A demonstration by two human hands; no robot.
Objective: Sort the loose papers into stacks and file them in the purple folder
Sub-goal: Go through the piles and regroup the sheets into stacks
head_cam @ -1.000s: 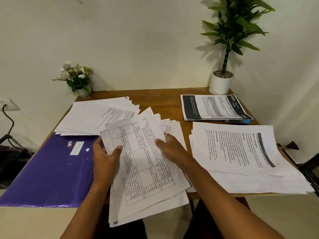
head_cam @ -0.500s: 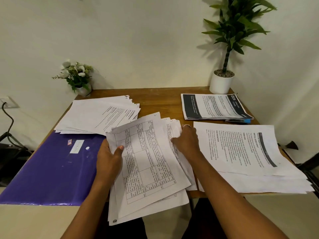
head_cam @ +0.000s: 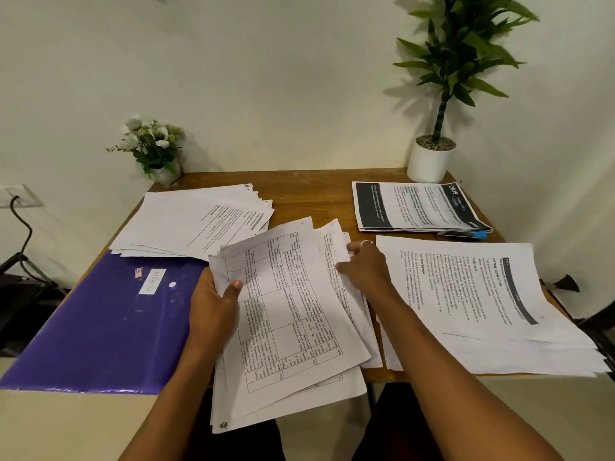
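Note:
A fanned bundle of table-printed papers (head_cam: pixel 289 314) lies at the table's front middle, hanging over the edge. My left hand (head_cam: pixel 213 304) grips its left edge, thumb on top. My right hand (head_cam: pixel 364 267) pinches the right edge of sheets lower in the fan. The purple folder (head_cam: pixel 100 324) lies flat and closed at the front left. A loose stack of text pages (head_cam: pixel 196 221) sits behind it. A stack with a grey header (head_cam: pixel 482 304) lies at the right, and a stack with a black banner (head_cam: pixel 416 207) at the back right.
A wooden table (head_cam: pixel 309 194) stands against a white wall. A small pot of white flowers (head_cam: pixel 153 151) is at the back left corner, a tall plant in a white pot (head_cam: pixel 432 158) at the back right. A wall socket with a cable (head_cam: pixel 20 201) is far left.
My right hand has slid right and away across the fanned papers to their right edge. The bundle has shifted a little to the right. My left hand keeps its grip.

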